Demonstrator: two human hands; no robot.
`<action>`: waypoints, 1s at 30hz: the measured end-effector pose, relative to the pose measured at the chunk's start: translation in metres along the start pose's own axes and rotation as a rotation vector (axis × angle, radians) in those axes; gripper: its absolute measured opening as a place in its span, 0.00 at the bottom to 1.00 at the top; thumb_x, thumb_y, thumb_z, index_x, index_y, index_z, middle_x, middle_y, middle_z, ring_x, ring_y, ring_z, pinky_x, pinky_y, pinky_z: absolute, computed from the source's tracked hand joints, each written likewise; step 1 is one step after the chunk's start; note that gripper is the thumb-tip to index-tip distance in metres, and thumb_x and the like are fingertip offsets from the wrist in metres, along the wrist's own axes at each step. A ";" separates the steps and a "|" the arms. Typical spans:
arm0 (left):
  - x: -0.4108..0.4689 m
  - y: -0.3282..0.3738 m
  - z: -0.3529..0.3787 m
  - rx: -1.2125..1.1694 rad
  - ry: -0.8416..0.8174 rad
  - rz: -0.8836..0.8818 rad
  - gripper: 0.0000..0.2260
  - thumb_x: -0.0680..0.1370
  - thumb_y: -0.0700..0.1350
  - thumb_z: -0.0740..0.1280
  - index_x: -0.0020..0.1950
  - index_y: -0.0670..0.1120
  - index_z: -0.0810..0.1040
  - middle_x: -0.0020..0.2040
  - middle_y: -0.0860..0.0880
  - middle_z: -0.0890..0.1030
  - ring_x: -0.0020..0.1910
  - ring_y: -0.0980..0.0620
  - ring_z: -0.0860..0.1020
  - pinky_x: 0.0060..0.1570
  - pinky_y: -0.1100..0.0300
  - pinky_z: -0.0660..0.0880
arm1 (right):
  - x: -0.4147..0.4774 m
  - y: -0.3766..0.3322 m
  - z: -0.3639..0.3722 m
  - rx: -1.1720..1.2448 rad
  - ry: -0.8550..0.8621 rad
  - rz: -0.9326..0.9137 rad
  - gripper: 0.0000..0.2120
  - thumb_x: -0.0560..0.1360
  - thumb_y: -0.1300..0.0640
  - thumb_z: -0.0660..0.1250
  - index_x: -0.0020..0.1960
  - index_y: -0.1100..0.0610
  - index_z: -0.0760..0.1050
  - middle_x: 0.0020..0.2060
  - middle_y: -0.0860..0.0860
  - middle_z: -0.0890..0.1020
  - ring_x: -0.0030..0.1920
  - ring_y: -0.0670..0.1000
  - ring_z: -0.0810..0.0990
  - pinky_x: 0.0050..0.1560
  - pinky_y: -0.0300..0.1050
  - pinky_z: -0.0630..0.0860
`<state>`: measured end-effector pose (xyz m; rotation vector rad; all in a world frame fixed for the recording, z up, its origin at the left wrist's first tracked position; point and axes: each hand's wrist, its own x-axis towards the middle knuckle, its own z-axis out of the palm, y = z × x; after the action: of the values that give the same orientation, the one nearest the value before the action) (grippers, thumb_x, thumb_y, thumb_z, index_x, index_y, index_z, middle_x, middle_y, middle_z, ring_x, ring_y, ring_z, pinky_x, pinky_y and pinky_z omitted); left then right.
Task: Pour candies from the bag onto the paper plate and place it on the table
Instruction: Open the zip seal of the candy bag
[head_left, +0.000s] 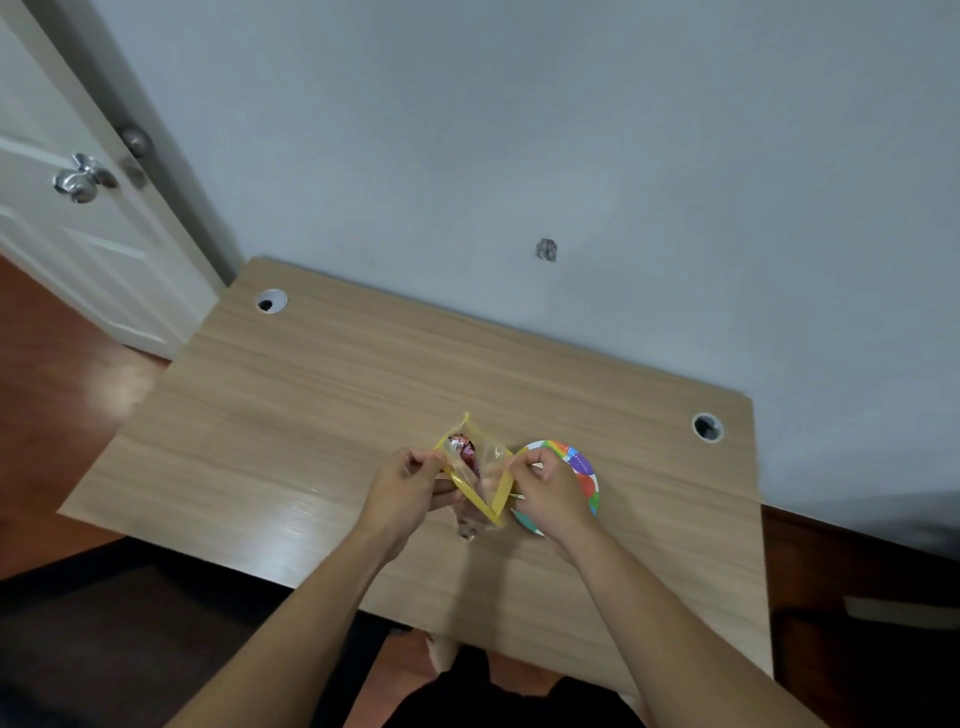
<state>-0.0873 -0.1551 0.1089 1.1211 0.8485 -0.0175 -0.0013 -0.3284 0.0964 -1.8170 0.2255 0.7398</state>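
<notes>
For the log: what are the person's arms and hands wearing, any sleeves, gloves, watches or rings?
Nothing shows on either. The left hand and right hand are bare, with no gloves, and no rings can be made out. Both forearms are uncovered from wrist to the frame's lower edge: no sleeves, watch or bands in view. Dark clothing appears at the bottom centre, below the table edge.

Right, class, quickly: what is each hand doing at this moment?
Left hand: closed, pinching the left edge of the yellow candy bag.
Right hand: closed, pinching the bag's right edge, above the paper plate.
</notes>
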 end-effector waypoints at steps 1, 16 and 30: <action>-0.002 0.001 0.001 0.050 -0.009 0.007 0.06 0.86 0.38 0.65 0.50 0.39 0.75 0.46 0.39 0.86 0.42 0.44 0.89 0.43 0.55 0.88 | 0.000 0.000 -0.001 -0.049 -0.009 -0.016 0.06 0.83 0.54 0.68 0.52 0.58 0.77 0.46 0.56 0.90 0.44 0.54 0.89 0.38 0.42 0.83; -0.008 0.004 -0.008 0.236 -0.048 -0.071 0.13 0.80 0.45 0.75 0.55 0.42 0.73 0.58 0.32 0.85 0.41 0.45 0.86 0.37 0.52 0.87 | -0.012 -0.007 0.017 -0.340 -0.154 -0.208 0.12 0.75 0.50 0.79 0.55 0.51 0.82 0.45 0.48 0.89 0.42 0.42 0.85 0.46 0.37 0.78; 0.000 0.011 -0.051 0.757 -0.101 -0.007 0.10 0.83 0.43 0.67 0.63 0.44 0.72 0.52 0.44 0.79 0.52 0.41 0.88 0.50 0.43 0.86 | 0.003 -0.017 -0.023 -0.512 0.009 -0.267 0.04 0.78 0.55 0.73 0.52 0.48 0.84 0.45 0.45 0.88 0.44 0.50 0.88 0.36 0.40 0.74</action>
<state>-0.1125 -0.1094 0.1088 1.8054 0.7690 -0.4273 0.0177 -0.3425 0.1126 -2.2755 -0.2204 0.6343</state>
